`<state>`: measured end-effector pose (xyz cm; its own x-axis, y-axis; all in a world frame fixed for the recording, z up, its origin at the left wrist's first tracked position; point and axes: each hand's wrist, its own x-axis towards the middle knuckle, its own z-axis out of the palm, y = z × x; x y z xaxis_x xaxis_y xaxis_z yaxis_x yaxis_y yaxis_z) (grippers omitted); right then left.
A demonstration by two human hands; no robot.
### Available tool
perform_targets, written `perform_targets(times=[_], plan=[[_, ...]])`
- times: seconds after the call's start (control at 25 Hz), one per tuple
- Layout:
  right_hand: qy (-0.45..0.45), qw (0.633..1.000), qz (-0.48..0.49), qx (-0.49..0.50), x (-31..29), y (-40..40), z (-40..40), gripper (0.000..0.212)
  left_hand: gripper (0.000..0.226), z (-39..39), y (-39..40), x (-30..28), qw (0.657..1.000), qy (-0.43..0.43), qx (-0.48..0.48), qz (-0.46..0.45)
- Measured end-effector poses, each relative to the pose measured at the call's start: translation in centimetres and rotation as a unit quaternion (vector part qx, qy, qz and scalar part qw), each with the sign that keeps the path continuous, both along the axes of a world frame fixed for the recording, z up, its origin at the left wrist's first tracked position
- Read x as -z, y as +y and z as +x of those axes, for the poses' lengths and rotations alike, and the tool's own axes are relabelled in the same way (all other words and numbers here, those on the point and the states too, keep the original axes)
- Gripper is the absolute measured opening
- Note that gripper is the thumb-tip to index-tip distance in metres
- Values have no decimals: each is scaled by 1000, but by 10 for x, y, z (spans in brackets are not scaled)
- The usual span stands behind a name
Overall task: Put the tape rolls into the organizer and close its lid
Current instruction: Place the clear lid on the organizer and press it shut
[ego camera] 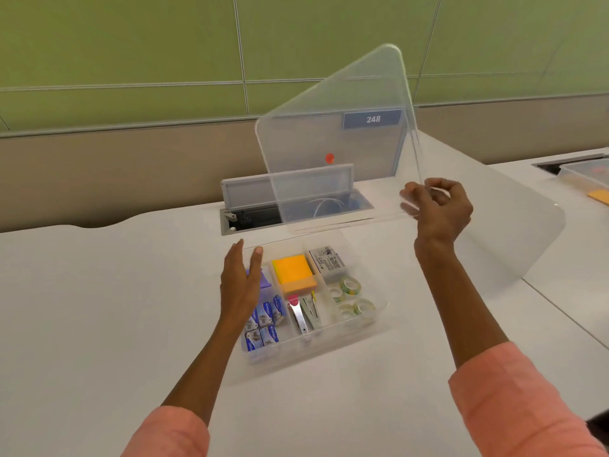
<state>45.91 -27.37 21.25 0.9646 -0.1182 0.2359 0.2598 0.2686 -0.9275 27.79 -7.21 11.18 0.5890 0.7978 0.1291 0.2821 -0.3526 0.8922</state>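
Note:
A clear plastic organizer [379, 306] sits on the white desk in front of me with no lid on it. Several tape rolls [350, 287] lie in its right compartment. My right hand [440, 209] pinches the lower right corner of the clear lid [333, 143] and holds it upright and tilted above the organizer's far edge. Over the organizer's left side hovers my left hand [242, 282], flat with fingers apart, holding nothing. Orange sticky notes [293, 273], blue staple boxes [263, 319] and staplers [304, 313] fill the other compartments.
An open cable hatch [250, 216] with a raised grey flap is set in the desk just behind the organizer. A frosted divider panel [501, 219] stands to the right. Another clear box [585, 174] rests on the neighbouring desk at far right.

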Motion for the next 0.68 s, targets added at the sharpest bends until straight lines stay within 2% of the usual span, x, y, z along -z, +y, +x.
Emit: perform_targets(times=[0.12,0.2,0.28,0.36,0.44,0.56,0.68], plan=[[142,984,83,-70,24,11,-7,24,56,-8,9,-10,986,-89,-27,-135],[199,972,80,-94,47,15,-14,21,59,-15,17,-13,959,-158,-36,-231],[235,963,64,-116,71,15,-20,17,52,-26,21,-11,940,-191,-47,-279],[260,958,17,-117,92,14,-23,14,33,-36,20,-2,948,-166,-90,-254],[263,958,-55,-98,106,13,-22,21,24,-43,15,9,961,-105,-144,-211],[233,957,-155,-78,115,13,-20,27,32,-51,3,21,963,-49,-185,-188],[223,946,-223,-73,123,10,-20,23,36,-56,-1,28,956,-49,-194,-214]])
